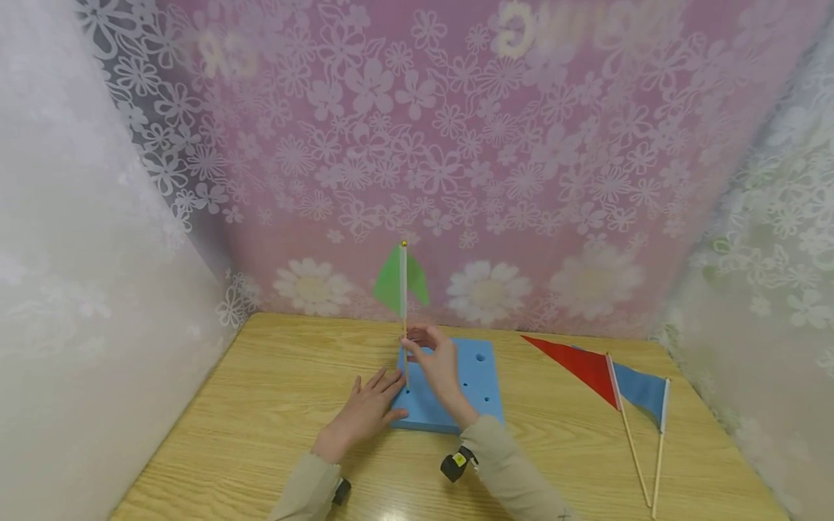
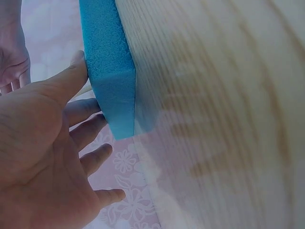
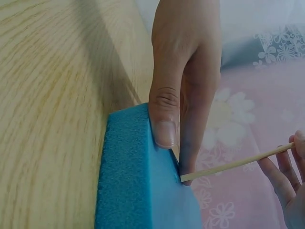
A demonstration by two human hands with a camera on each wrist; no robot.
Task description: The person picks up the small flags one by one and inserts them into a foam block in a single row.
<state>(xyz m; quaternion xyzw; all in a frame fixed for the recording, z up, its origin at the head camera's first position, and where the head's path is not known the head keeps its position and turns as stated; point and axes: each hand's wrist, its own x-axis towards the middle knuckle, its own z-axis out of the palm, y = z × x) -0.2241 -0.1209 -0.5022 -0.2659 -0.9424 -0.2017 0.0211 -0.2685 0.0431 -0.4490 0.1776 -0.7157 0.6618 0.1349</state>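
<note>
Pinching green flag's stick [image 1: 407, 373], right hand [image 1: 439, 365] hiding part of blue block [image 1: 430, 412], left hand [image 1: 367, 410] spread against it

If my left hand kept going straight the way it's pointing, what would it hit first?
The block: your left hand touches its left side. Just beyond, perhaps the stick, though depth is unclear.

Pink flwr-print backdrop [image 1: 417, 159] sits behind wood tbl [image 1: 260, 405].
</note>
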